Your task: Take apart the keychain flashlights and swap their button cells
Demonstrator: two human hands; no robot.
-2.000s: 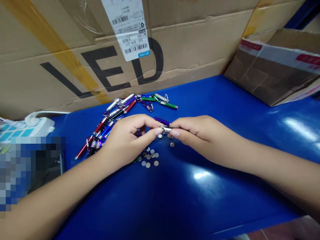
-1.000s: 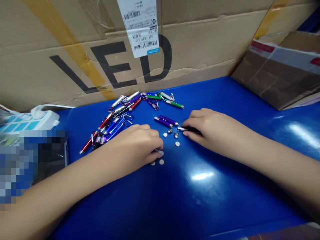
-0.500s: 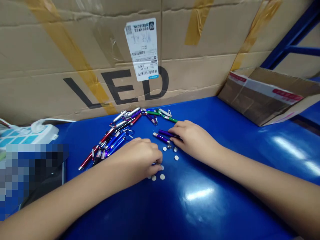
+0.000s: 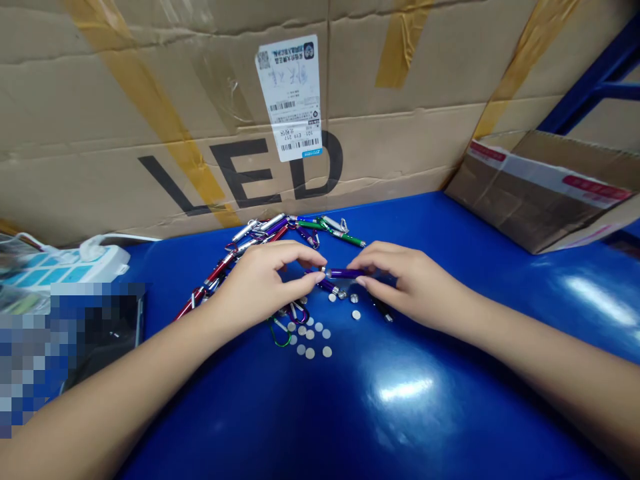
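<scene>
My right hand pinches a purple penlight tube held level above the blue table. At the tube's left end, thumb and fingertips of my left hand close on a small silver button cell. Below lies another purple penlight, partly covered by my left fingers, with small metal caps by its end. Several loose button cells are scattered nearer me, next to a green carabiner clip. A dark penlight rests under my right hand.
Behind my left hand, colourful penlights with clips form a pile, partly hidden. A large cardboard box walls the back of the blue table. An open carton stands right; a white power strip lies left.
My left hand has risen from the scattered cells to the tube's end with a button cell. My right hand has shifted right and lifted the purple tube. The view has turned slightly left.
</scene>
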